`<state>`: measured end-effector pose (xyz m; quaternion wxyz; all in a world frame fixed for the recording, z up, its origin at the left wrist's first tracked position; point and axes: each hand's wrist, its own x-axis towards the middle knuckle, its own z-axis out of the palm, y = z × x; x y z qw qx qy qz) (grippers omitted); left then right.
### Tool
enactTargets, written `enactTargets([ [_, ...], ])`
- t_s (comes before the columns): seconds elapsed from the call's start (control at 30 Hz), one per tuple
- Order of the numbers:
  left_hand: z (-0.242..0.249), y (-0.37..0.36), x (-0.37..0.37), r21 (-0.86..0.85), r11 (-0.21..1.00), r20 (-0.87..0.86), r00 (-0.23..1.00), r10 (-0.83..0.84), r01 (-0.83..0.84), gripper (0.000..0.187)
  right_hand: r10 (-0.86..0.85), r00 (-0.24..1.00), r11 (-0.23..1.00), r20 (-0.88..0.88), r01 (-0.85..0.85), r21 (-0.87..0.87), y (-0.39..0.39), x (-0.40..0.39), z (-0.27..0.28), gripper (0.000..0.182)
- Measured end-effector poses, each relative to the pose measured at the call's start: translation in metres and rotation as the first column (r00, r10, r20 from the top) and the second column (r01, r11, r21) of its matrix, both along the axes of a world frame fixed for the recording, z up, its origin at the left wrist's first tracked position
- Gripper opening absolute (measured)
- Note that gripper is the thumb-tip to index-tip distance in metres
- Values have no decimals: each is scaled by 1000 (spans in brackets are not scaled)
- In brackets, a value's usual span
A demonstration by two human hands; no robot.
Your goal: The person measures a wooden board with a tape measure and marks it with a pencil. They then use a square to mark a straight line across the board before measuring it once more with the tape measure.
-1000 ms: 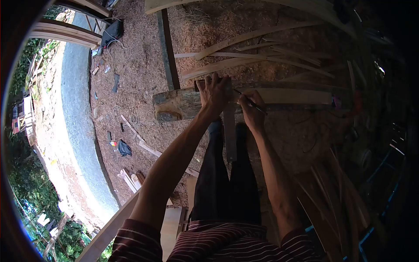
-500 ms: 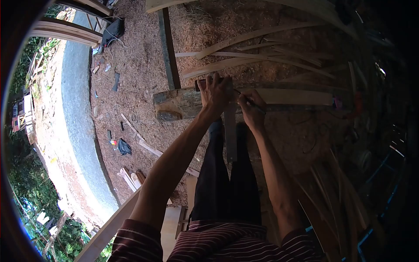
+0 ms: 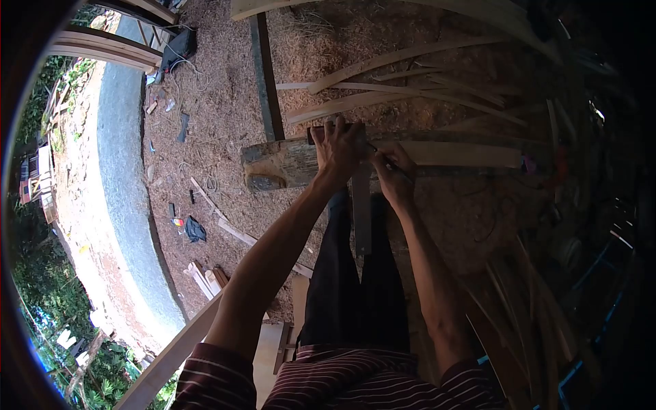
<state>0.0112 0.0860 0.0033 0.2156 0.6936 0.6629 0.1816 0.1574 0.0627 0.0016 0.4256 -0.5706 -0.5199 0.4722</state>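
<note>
My left hand (image 3: pixel 337 152) presses a try square against the work, its fingers over the dark stock (image 3: pixel 316 134). The metal blade (image 3: pixel 361 215) of the square runs back toward my legs. Beside it, my right hand (image 3: pixel 394 174) is closed around a dark, slim marking pen or pencil (image 3: pixel 391 164), with the tip near the blade's edge. Under both hands lies a pale wooden strip (image 3: pixel 465 154) on a thick, weathered beam (image 3: pixel 277 160). The exact contact of the tip with the wood is too dark to make out.
Long curved wood offcuts (image 3: pixel 410 58) lie on the shavings beyond the beam. A dark timber (image 3: pixel 265 82) meets it from the far side. To the left are a black bag (image 3: pixel 195 229) and a concrete strip (image 3: pixel 126 137). More wood strips (image 3: pixel 519 307) lean at right.
Both hands stay nearly in place. My right hand has shifted its hold slightly, with the pen or pencil tilting a little. The try square looks unmoved.
</note>
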Motion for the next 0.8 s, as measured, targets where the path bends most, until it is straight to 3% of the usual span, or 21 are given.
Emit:
enactTargets([
  [0.17, 0, 1, -1, -34, 999, 12, 1000, -7, 7, 59, -10, 999, 998, 42, 8, 67, 1, -1, -2, 11],
  [0.53, -14, 0, 0, 14, 1000, 22, 1000, 16, -17, 61, 14, 997, 999, -70, -17, -44, 1, 0, 5, 11],
  [0.7, 5, -1, 1, -22, 1000, -2, 1000, 14, -14, 61, 32, 997, 995, -66, -38, -92, -11, 1, 18, 12],
  [0.8, -12, 4, -1, 24, 1000, 51, 999, -5, 4, 60, 46, 996, 991, -79, -56, -124, -23, 5, 20, 11],
])
